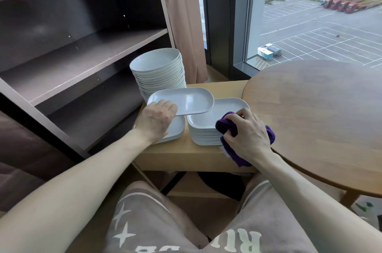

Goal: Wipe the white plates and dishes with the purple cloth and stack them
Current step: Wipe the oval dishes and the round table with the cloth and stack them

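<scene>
Left hand (157,120) grips the oblong white dish (186,100) by its 8 o'clock rim, long axis running 9-to-3, raised over the surface (186,153). Right hand (246,135), clenched round the purple cloth (227,124), sits near, at the dish's 4 o'clock.

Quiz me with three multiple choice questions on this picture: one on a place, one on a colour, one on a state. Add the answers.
1. Where does the tall stack of round plates stand? A. On the shelf. B. On the small table. C. On the round table.
2. What colour is the cloth? A. Purple. B. Yellow. C. White.
3. What is the left hand doing? A. Lying flat on a knee. B. Gripping the cloth. C. Holding a white dish.
Answers: B, it stands at that table's far end; A, purple shows in the right hand's grip; C, it grips the dish's near edge.
</scene>
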### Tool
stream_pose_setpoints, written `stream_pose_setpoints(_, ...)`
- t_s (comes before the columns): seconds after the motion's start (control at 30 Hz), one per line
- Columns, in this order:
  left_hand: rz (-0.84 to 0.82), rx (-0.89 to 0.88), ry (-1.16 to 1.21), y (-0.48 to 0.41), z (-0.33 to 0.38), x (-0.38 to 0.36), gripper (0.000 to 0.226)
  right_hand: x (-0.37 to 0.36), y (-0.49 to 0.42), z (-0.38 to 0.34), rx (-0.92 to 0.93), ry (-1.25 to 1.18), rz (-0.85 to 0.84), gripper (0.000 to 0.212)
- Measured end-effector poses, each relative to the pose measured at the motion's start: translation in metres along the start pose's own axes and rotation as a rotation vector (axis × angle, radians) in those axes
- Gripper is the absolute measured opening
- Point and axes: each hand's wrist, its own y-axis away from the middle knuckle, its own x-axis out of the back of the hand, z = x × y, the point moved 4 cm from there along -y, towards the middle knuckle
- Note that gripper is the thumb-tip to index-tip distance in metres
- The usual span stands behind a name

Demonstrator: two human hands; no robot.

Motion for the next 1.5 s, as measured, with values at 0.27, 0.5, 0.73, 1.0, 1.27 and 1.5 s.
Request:
stream_pose_setpoints(0.27,-0.096,0.207,0.105,0.064,-0.017,-0.037,0.041,-0.003,-0.003,-0.005,0.020,0.034,-0.023,0.027)
stream_pose_setpoints(0.5,-0.198,0.307,0.129,0.084,-0.016,-0.063,0.037,-0.004,-0.001,-0.004,0.046,0.026,0.010,0.029)
stream_pose_setpoints(0.73,-0.245,0.330,0.148,0.084,-0.008,-0.079,0.035,-0.006,0.000,0.000,0.040,0.031,0.010,0.028)
stream_pose_setpoints(1.0,-0.439,0.469,0.253,0.091,-0.015,-0.106,0.034,-0.002,-0.001,-0.003,0.012,0.018,-0.017,0.028)
stream_pose_setpoints(1.27,-0.480,0.512,0.471,0.067,-0.006,-0.099,0.055,0.017,-0.028,0.009,-0.118,-0.032,0.020,0.031)
stream_pose_setpoints(1.5,-0.287,0.443,0.929,-0.009,0.031,-0.061,0.081,0.021,-0.073,0.000,-0.003,0.137,0.026,0.032)
